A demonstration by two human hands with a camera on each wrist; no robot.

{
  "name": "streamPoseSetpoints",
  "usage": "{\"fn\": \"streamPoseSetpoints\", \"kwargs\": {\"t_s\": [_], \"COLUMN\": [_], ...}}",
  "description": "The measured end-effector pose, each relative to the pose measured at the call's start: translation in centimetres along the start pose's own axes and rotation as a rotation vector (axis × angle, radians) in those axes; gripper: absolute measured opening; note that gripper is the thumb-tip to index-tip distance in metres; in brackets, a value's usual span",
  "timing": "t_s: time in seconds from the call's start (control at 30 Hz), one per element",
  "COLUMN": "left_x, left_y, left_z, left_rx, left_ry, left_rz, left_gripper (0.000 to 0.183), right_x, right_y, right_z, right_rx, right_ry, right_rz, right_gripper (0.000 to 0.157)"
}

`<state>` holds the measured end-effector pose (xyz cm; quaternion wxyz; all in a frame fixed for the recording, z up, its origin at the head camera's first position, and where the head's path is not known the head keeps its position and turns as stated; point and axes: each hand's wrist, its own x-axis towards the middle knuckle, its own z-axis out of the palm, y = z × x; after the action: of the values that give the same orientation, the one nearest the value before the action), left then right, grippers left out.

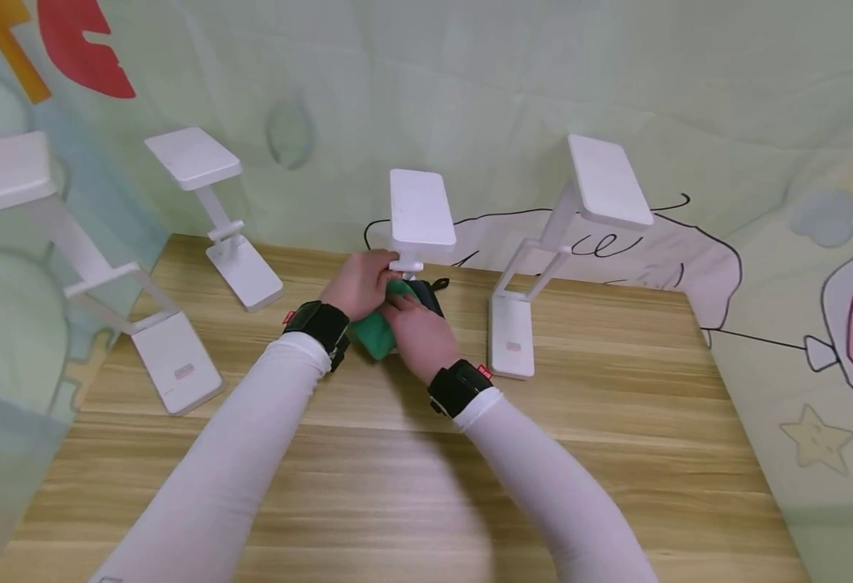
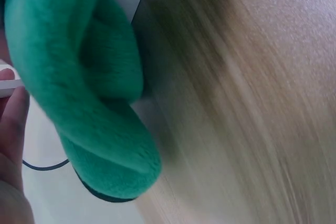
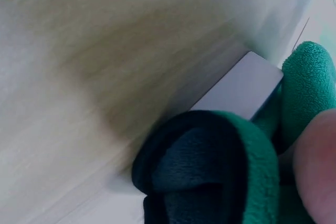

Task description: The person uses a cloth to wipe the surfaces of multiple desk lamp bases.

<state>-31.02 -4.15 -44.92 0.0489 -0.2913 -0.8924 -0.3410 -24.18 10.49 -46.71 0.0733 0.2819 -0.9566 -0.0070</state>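
Observation:
A white folding desk lamp [image 1: 422, 206] stands at the back middle of the wooden table. My left hand [image 1: 359, 283] pinches a white part of it just below the lamp head; in the left wrist view, its fingers [image 2: 13, 121] show at the left edge. My right hand [image 1: 420, 336] grips a plush green cloth [image 1: 375, 334] with a dark reverse side, bunched against the lower lamp. In the right wrist view the folded cloth [image 3: 262, 166] partly covers the white lamp base [image 3: 241, 87]. Where the cloth meets the lamp's arm is hidden by my hands.
Two more white lamps stand to the left, one near [image 1: 178, 364] and one farther back [image 1: 244, 271]. Another lamp [image 1: 511, 336] stands close on the right. A printed fabric backdrop [image 1: 513, 97] rises behind the wooden tabletop [image 1: 616, 421].

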Motion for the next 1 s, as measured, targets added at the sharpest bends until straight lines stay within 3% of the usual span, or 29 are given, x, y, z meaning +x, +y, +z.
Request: {"fn": "streamPoseSetpoints", "kwargs": {"t_s": [0.27,0.47,0.6,0.73,1.0], "left_x": [0.3,0.0,-0.1,-0.1,-0.1], "left_y": [0.1,-0.1,-0.3,-0.3,-0.1], "left_z": [0.4,0.2,0.1,0.1,0.1], "left_rx": [-0.058,-0.057,-0.044,-0.037,-0.036], "left_ry": [0.0,0.028,0.044,0.041,0.031], "left_rz": [-0.029,0.017,0.046,0.04,0.034], "left_gripper": [0.011,0.014,0.016,0.017,0.018], "right_x": [-1.6,-3.3,-4.1,-4.2,-2.6], "right_y": [-0.2,-1.3,-2.4,-3.2,-3.5], "right_z": [-1.4,-2.4,-3.0,-2.9,-1.5], "right_rx": [-0.004,-0.04,-0.05,-0.046,-0.054], "right_ry": [-0.06,-0.128,-0.158,-0.136,-0.081], "right_rz": [0.075,0.109,0.082,0.025,-0.027], "right_gripper": [0.034,0.035,0.035,0.035,0.034]}}
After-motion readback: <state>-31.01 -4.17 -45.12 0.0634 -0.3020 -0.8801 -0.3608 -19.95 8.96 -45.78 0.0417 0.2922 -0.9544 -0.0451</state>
